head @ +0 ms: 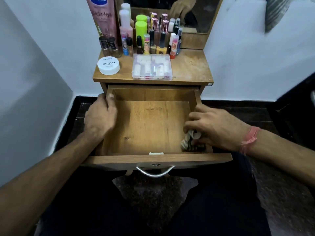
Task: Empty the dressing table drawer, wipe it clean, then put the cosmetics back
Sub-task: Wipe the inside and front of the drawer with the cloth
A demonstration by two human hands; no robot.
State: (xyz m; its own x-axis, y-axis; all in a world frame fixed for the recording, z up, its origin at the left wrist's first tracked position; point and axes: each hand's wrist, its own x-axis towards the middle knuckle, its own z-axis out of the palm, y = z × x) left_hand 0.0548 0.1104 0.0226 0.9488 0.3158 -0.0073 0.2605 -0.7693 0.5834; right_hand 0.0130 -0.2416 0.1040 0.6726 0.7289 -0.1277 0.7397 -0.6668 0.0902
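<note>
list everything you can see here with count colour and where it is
drawer: one, brown wood, pulled open, holds nothing but the cloth
cloth: one, pale striped, bunched at the drawer's front right corner
handle: one, silver, on the drawer front
table: one, brown wood, against the white wall
lotion bottle: one, pink, tabletop back left
tub: one, white, tabletop front left
case: one, clear, tabletop front middle
small bottles: many, mixed colours, two with green caps, along the mirror
mirror: one, wood frame, behind the bottles
left hand: grips the drawer's left wall
right hand: holds the cloth; pink thread on the wrist
</note>
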